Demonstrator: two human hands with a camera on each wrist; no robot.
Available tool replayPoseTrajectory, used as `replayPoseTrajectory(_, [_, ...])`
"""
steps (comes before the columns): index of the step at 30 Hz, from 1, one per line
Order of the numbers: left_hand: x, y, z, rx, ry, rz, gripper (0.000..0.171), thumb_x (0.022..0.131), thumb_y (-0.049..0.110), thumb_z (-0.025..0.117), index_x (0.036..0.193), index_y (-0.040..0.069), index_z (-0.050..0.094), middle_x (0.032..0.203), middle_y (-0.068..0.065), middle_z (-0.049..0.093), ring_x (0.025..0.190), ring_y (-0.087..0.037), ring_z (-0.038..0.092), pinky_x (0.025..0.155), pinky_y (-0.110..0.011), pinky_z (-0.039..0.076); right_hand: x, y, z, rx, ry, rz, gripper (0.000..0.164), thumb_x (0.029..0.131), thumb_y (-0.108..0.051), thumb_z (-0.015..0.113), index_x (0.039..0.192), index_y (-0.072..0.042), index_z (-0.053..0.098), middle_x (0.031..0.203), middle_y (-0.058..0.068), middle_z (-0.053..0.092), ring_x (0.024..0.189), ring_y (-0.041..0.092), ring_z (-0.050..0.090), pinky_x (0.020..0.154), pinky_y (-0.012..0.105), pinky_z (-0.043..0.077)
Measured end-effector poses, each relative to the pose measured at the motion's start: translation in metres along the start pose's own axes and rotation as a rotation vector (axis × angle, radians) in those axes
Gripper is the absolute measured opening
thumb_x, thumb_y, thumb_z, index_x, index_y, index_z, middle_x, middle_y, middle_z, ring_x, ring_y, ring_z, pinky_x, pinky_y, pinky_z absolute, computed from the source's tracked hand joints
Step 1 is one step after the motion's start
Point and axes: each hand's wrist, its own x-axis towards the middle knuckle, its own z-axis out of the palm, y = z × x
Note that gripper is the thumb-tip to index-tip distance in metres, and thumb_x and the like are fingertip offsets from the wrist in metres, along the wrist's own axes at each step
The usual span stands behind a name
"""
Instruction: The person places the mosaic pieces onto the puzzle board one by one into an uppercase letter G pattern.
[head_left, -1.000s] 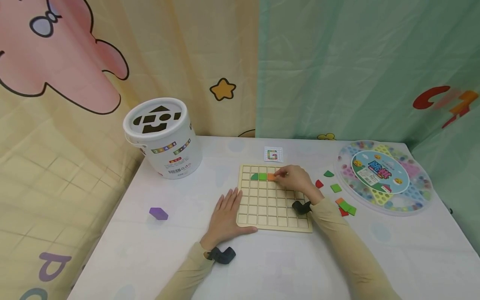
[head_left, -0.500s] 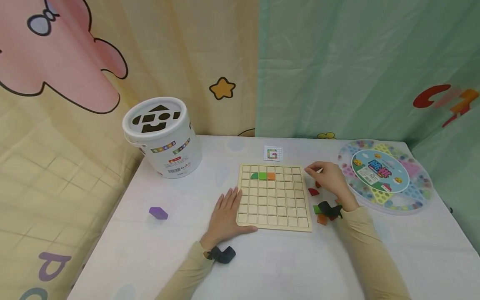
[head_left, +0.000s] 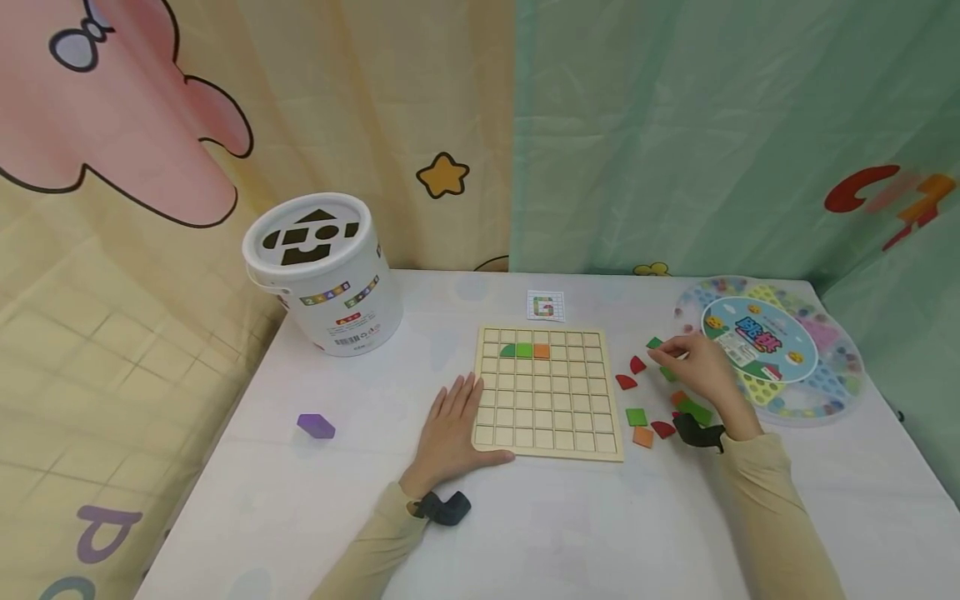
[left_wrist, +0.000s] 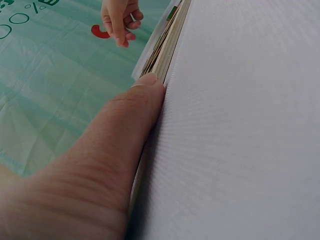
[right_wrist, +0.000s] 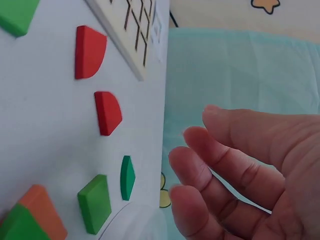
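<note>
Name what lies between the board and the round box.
In the head view, red pieces, green pieces and orange pieces lie loose on the table there, with the right hand above some. The right wrist view shows several too.

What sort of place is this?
Probably a children's play corner, or a set dressed as one: cartoon-print curtains behind a white table bearing a grid board, coloured pieces and a white bucket with dark shapes on its lid.

1 high view — 2 close (wrist).
</note>
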Motion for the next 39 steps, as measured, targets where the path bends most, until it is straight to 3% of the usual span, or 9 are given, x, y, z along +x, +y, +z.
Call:
replayPoseTrajectory(8, [0.001, -0.001, 0.002, 0.005, 0.000, -0.002, 0.118, 0.070, 0.080, 0.055, 0.152, 0.005, 0.014, 0.158, -0.009, 0.010, 0.144, -0.021, 0.002, 0.114, -0.039, 0.000, 0.003, 0.006, 0.000, -0.066, -0.015, 0.090, 0.026, 0.088, -0.025, 0.068, 0.092, 0.001, 0.069, 0.084, 0.013, 0.065, 0.068, 0.025, 0.054, 0.056, 0.033, 0.043])
replayPoseTrajectory(17, [0.000, -0.001, 0.003, -0.002, 0.024, 0.012, 0.118, 0.070, 0.080, 0.055, 0.152, 0.004, 0.016, 0.157, -0.010, 0.013, 0.143, -0.023, 0.005, 0.114, -0.041, 0.003, 0.030, 0.004, 0.003, -0.215, -0.077, 0.202, 0.032, 0.088, -0.030, 0.067, 0.099, 0.001, 0.068, 0.074, 0.008, 0.064, 0.064, 0.024, 0.054, 0.055, 0.039, 0.041])
replayPoseTrajectory(21, [0.000, 0.000, 0.001, -0.004, 0.014, 0.007, 0.118, 0.070, 0.080, 0.055, 0.152, 0.005, 0.016, 0.157, -0.010, 0.012, 0.143, -0.023, 0.004, 0.114, -0.040, 0.002, 0.038, 0.002, 0.007, -0.259, -0.109, 0.243, 0.034, 0.088, -0.028, 0.066, 0.103, 0.003, 0.067, 0.083, 0.014, 0.067, 0.069, 0.029, 0.055, 0.063, 0.047, 0.043])
replayPoseTrajectory(25, [0.000, 0.000, 0.001, 0.008, 0.010, 0.007, 0.118, 0.070, 0.080, 0.055, 0.152, 0.005, 0.016, 0.157, -0.010, 0.013, 0.143, -0.023, 0.005, 0.114, -0.040, 0.003, 0.043, 0.000, 0.011, -0.312, -0.120, 0.252, 0.034, 0.088, -0.026, 0.064, 0.103, 0.005, 0.066, 0.092, 0.019, 0.066, 0.074, 0.033, 0.057, 0.069, 0.053, 0.043])
replayPoseTrajectory(32, [-0.001, 0.000, 0.001, 0.010, 0.011, 0.007, 0.118, 0.070, 0.080, 0.054, 0.152, 0.005, 0.015, 0.157, -0.010, 0.013, 0.143, -0.023, 0.005, 0.114, -0.040, 0.002, 0.043, -0.004, 0.019, -0.326, -0.108, 0.241, 0.033, 0.088, -0.027, 0.064, 0.107, 0.000, 0.067, 0.097, 0.020, 0.066, 0.075, 0.034, 0.056, 0.061, 0.044, 0.044])
replayPoseTrajectory(39, [-0.001, 0.001, -0.001, 0.010, 0.008, 0.007, 0.118, 0.070, 0.080, 0.054, 0.152, 0.005, 0.016, 0.157, -0.010, 0.013, 0.143, -0.024, 0.006, 0.114, -0.041, 0.004, 0.043, -0.004, 0.023, -0.305, -0.059, 0.218, 0.033, 0.089, -0.029, 0.064, 0.102, 0.000, 0.067, 0.084, 0.017, 0.066, 0.070, 0.032, 0.056, 0.056, 0.042, 0.044])
